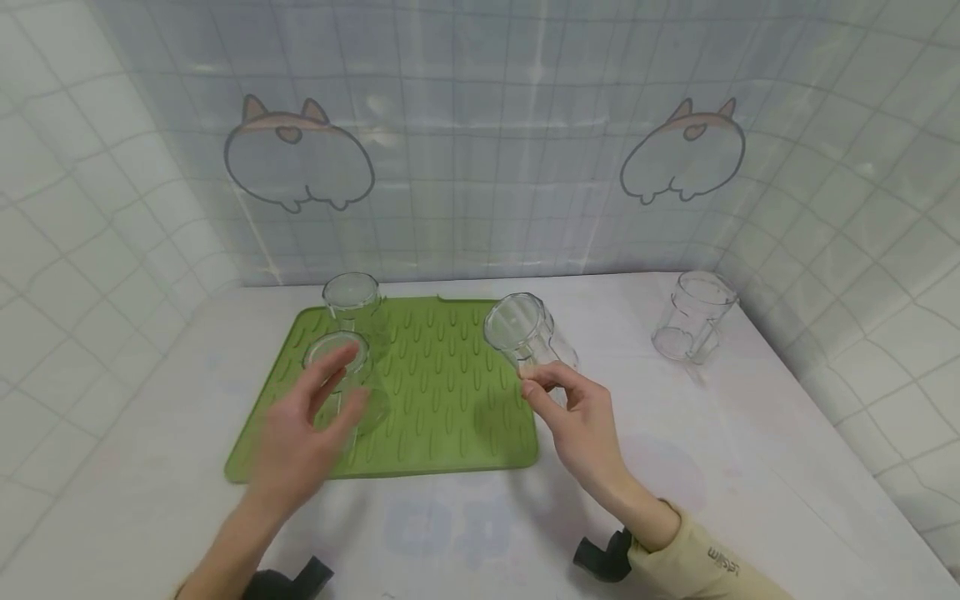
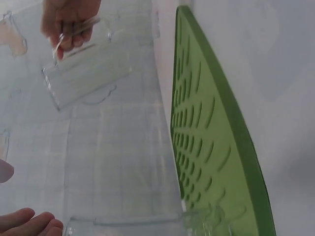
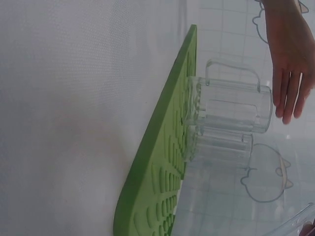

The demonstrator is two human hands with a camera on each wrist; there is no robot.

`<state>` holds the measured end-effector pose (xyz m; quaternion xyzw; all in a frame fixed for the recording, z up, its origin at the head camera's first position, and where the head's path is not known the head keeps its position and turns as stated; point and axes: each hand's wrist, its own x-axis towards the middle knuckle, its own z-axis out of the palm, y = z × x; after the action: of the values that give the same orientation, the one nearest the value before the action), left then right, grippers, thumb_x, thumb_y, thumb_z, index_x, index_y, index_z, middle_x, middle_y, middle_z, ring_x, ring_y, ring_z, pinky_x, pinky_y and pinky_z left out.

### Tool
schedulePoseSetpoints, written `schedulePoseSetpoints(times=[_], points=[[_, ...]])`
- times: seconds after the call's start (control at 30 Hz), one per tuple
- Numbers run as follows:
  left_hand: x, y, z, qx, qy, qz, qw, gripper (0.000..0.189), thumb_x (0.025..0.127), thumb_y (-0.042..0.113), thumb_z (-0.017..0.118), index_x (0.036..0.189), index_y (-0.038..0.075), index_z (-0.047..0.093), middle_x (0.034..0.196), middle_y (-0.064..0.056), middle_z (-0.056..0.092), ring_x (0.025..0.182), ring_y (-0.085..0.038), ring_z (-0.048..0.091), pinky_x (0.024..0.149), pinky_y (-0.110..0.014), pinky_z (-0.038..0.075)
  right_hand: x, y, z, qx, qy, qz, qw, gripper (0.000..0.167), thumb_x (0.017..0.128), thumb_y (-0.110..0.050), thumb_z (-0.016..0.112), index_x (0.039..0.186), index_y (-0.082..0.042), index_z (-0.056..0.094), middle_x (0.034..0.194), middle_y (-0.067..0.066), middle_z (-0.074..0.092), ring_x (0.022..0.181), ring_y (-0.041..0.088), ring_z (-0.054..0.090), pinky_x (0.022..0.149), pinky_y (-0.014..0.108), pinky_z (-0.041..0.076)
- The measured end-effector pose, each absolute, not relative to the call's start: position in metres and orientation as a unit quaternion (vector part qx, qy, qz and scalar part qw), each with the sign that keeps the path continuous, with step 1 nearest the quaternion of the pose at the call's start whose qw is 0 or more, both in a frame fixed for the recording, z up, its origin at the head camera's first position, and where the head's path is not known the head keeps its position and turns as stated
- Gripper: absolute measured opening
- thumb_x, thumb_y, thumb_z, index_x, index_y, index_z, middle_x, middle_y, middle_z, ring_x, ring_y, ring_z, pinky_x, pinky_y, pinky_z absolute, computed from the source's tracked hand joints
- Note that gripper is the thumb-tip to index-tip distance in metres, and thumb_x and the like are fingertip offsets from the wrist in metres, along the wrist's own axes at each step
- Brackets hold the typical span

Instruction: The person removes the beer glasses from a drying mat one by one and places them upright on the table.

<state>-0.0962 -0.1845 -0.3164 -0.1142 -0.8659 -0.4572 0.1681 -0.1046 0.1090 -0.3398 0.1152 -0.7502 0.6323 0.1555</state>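
My right hand [image 1: 581, 429] pinches the handle of a clear glass mug [image 1: 519, 323]. This mug is tilted in the air, over the right edge of a green ridged mat [image 1: 450, 442]. In the left wrist view the same mug [image 2: 86, 81] shows against the tiled backdrop. My left hand [image 1: 296, 437], its fingers apart, hovers by the nearer of two glass mugs on the mat's left side. That nearer mug [image 3: 231, 105] stands upright, and in the right wrist view the hand [image 3: 293, 73] is just above its rim. Behind it stands the farther mug [image 1: 352, 304].
Another clear glass mug [image 1: 693, 321] stands on the white tabletop [image 1: 750, 467] at the back right, off the mat. A tile-patterned sheet [image 1: 480, 167] rises behind the table and along both sides.
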Motion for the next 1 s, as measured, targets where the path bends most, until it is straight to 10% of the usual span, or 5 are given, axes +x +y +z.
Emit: schedulePoseSetpoints(times=[0.2, 0.47, 1.0], points=[[-0.098, -0.169, -0.318, -0.132, -0.872, -0.449, 0.146, 0.052, 0.098, 0.019, 0.066, 0.147, 0.018, 0.049, 0.150, -0.004, 0.052, 0.135, -0.030, 0.052, 0.105, -0.005, 0.035, -0.104, 0.109, -0.340, 0.114, -0.752, 0.629, 0.159, 0.009, 0.093, -0.008, 0.069, 0.099, -0.011, 0.075, 0.085, 0.002, 0.069, 0.084, 0.014, 0.058, 0.078, 0.024, 0.046], [-0.102, -0.153, -0.319, -0.153, -0.872, -0.451, 0.112, 0.055, 0.097, 0.020, 0.067, 0.148, 0.015, 0.047, 0.151, -0.007, 0.050, 0.136, -0.030, 0.051, 0.114, -0.044, 0.040, -0.103, 0.109, -0.340, 0.116, -0.751, 0.628, 0.165, 0.011, 0.092, -0.005, 0.069, 0.099, -0.011, 0.075, 0.084, 0.001, 0.068, 0.084, 0.015, 0.059, 0.082, 0.025, 0.048], [-0.111, -0.126, -0.326, -0.139, -0.856, -0.497, 0.020, 0.058, 0.094, 0.026, 0.070, 0.147, 0.017, 0.047, 0.150, -0.001, 0.050, 0.139, -0.027, 0.048, 0.114, -0.046, 0.040, -0.101, 0.108, -0.339, 0.126, -0.757, 0.619, 0.166, 0.013, 0.092, -0.004, 0.069, 0.099, -0.013, 0.075, 0.086, 0.000, 0.070, 0.088, 0.014, 0.063, 0.092, 0.027, 0.047]])
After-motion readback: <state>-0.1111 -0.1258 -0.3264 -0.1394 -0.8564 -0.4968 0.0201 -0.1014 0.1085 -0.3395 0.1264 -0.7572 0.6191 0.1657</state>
